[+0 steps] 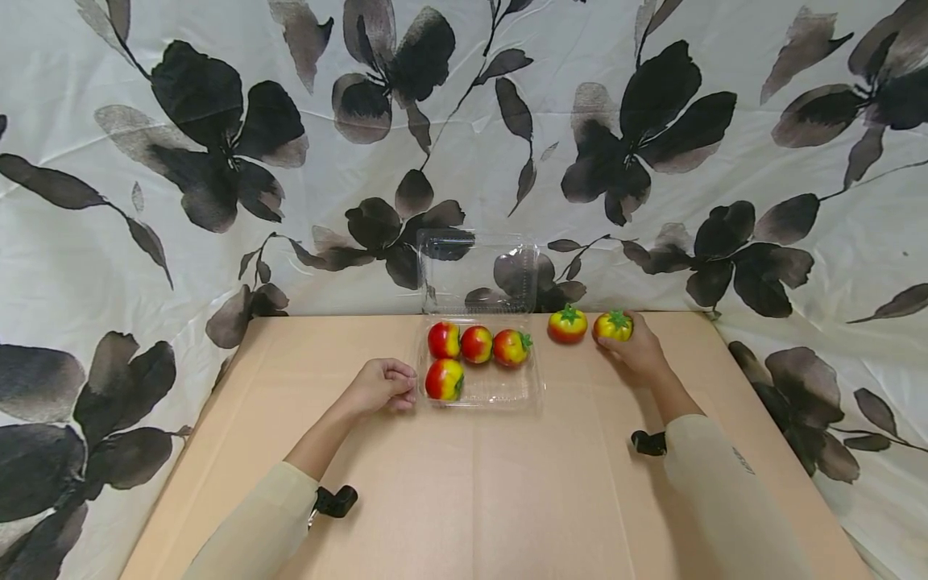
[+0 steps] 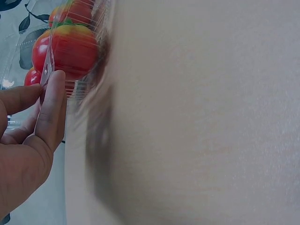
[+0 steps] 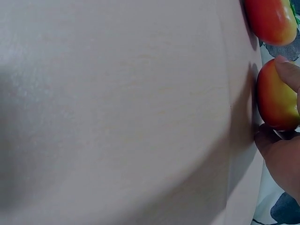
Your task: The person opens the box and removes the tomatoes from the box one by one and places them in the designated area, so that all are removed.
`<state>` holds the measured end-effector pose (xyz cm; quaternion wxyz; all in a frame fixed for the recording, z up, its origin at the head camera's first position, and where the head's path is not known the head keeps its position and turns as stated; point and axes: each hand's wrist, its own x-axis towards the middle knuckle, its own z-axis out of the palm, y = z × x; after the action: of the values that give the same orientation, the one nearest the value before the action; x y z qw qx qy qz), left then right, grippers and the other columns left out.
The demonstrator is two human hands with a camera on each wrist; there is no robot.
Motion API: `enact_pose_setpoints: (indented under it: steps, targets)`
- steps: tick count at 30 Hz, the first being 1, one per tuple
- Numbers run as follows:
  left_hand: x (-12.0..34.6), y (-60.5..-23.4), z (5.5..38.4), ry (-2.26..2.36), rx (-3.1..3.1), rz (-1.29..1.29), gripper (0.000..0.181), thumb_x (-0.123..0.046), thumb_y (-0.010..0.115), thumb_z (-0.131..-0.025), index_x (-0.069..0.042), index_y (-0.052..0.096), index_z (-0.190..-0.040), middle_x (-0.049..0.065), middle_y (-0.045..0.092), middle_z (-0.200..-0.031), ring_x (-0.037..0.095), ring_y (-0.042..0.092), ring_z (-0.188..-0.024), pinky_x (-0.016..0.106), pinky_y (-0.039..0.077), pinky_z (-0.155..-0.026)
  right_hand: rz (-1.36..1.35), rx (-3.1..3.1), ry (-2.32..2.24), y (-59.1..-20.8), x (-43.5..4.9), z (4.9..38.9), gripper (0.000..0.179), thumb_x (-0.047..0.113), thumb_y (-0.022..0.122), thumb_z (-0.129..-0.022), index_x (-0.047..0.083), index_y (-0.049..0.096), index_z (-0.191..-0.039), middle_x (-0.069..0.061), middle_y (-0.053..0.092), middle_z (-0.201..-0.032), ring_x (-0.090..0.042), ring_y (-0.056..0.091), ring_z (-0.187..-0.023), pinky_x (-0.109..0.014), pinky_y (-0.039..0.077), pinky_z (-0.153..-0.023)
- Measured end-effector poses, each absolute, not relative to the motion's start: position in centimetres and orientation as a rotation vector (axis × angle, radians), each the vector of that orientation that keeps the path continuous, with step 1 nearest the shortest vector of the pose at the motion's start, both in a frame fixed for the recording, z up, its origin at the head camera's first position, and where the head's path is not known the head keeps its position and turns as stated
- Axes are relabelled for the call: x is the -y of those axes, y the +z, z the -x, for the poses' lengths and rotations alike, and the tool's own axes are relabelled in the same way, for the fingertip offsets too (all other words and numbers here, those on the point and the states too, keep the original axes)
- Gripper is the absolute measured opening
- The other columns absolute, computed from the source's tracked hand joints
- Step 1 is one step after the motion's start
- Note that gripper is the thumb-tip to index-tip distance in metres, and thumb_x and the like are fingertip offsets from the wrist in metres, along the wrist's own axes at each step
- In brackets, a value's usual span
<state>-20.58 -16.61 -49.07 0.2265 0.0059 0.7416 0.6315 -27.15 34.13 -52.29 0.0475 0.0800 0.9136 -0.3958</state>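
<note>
A clear plastic clamshell container point(image 1: 500, 393) lies with its lid point(image 1: 478, 278) raised at the back. Several red-and-yellow toy tomatoes fill its back row, and one more tomato point(image 1: 444, 379) sits at the front left. My left hand point(image 1: 379, 385) pinches the container's left rim; the left wrist view shows thumb and fingers point(image 2: 52, 110) on either side of that edge. Off to the right, my right hand point(image 1: 640, 348) grips a tomato point(image 1: 613, 325) with a green stem top, its thumb on the tomato's side point(image 3: 274, 101) in the right wrist view.
Between the container and my right hand stands another loose tomato point(image 1: 567, 325). The light-brown tabletop point(image 1: 471, 483) ends just behind the tomatoes, where a white cloth with dark flowers point(image 1: 507, 161) rises. A small black device point(image 1: 337, 502) is worn at the left wrist.
</note>
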Motion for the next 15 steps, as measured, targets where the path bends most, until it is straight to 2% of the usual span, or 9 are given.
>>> enact_pose_setpoints:
  steps: [15]
  targets:
    - [16.64, -49.07, 20.78, 1.725, -2.054, 0.004, 0.02, 0.004, 0.064, -0.099, 0.014, 0.058, -0.116, 0.012, 0.068, -0.084, 0.019, 0.071, -0.07, 0.037, 0.067, -0.072, -0.201, -2.824, -1.222, -52.89, -34.24, 27.69, 0.091, 0.029, 0.073, -0.097, -0.003, 0.016, -0.16, -0.034, 0.034, -0.156, -0.051, 0.038, -0.139, -0.065, 0.03, -0.123]
